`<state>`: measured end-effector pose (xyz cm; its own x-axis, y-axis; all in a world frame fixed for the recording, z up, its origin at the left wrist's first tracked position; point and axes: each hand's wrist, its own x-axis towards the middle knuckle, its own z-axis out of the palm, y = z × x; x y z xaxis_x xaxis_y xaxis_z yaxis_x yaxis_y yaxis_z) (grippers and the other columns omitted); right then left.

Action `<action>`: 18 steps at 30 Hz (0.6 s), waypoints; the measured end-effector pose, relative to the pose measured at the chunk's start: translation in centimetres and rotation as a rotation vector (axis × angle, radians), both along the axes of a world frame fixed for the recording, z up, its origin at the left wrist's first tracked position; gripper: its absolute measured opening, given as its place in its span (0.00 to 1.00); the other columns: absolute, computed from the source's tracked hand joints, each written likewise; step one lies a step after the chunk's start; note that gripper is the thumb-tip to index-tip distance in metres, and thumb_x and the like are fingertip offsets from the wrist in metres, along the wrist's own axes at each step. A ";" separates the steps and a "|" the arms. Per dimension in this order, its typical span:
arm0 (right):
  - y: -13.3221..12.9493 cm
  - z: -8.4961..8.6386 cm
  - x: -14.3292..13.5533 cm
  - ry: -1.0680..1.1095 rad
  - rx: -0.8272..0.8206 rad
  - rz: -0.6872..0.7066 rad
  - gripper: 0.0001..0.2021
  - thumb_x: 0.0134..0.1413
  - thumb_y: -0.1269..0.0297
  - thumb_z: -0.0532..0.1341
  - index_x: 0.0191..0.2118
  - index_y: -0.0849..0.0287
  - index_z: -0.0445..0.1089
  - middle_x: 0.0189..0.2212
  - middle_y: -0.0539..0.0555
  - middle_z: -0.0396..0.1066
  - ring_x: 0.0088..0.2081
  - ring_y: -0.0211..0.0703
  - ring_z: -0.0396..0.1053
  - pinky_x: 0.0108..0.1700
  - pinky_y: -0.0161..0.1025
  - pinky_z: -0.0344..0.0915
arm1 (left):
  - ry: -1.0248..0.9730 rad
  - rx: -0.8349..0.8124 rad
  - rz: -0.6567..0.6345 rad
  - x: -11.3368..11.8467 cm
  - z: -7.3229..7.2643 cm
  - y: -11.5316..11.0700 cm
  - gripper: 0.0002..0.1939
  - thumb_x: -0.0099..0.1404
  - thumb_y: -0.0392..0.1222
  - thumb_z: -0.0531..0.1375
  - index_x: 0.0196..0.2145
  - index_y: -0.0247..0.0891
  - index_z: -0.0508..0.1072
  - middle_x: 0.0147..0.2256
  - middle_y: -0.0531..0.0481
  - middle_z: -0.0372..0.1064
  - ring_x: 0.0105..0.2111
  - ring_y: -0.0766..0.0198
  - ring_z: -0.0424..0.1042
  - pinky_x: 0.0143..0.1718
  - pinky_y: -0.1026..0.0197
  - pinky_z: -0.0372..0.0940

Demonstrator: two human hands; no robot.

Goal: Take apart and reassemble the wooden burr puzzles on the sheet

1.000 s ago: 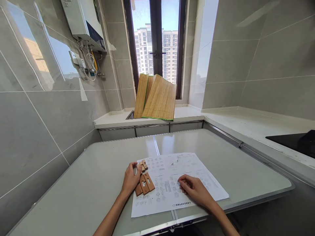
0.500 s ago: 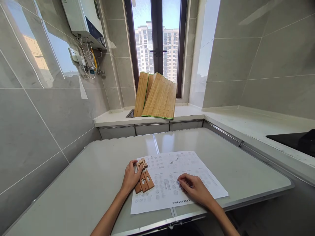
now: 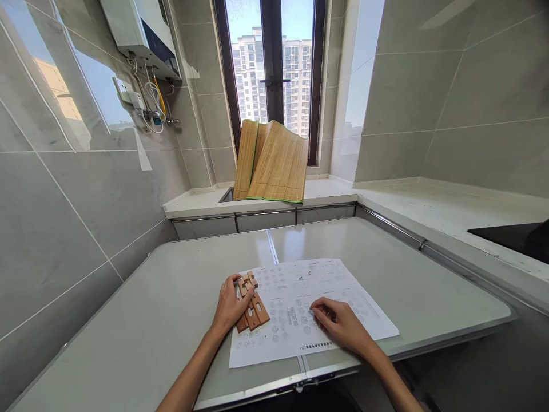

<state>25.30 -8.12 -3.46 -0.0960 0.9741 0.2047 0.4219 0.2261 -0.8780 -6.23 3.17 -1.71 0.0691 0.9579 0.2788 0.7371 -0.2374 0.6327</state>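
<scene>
A white printed sheet (image 3: 300, 286) lies on the pale table (image 3: 171, 297). Several wooden pieces sit at its left edge: small light blocks (image 3: 249, 280) above and flat brown pieces with cut-outs (image 3: 254, 313) below. My left hand (image 3: 230, 306) rests against their left side, thumb lying across them and fingers curved around the upper blocks. On the right part of the sheet rests my right hand (image 3: 338, 323), its fingers curled and thumb near the index fingertip. Whatever may be between those fingertips is too small to make out.
Bamboo mats (image 3: 278, 163) lean before the window on the white counter (image 3: 330, 191). A black hob (image 3: 514, 237) is at the right. On the left wall hangs a white water heater (image 3: 137, 34) with hoses. The table's front edge runs close below the sheet.
The camera view has tilted slightly, so the sheet and table appear a little higher. Both hands keep nearly the same places and poses.
</scene>
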 end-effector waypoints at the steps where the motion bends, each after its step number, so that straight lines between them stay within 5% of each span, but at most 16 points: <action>1: 0.0 0.0 0.0 0.000 0.004 -0.002 0.17 0.65 0.49 0.56 0.38 0.56 0.75 0.26 0.51 0.72 0.29 0.43 0.68 0.32 0.39 0.63 | 0.003 0.010 -0.009 0.0 0.0 0.0 0.32 0.62 0.63 0.59 0.55 0.38 0.62 0.55 0.37 0.66 0.58 0.42 0.66 0.55 0.42 0.64; 18: 0.1 0.2 0.0 0.030 0.002 0.000 0.18 0.64 0.48 0.56 0.38 0.56 0.75 0.28 0.52 0.75 0.29 0.44 0.70 0.32 0.38 0.64 | -0.060 -0.066 -0.137 2.1 0.5 4.0 0.40 0.53 0.59 0.68 0.56 0.39 0.57 0.55 0.37 0.66 0.56 0.45 0.68 0.56 0.45 0.65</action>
<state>25.27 -8.00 -3.28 -0.0897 0.9736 0.2099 0.3952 0.2282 -0.8898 -4.12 7.15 -1.24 0.1854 0.9569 0.2233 0.6608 -0.2896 0.6924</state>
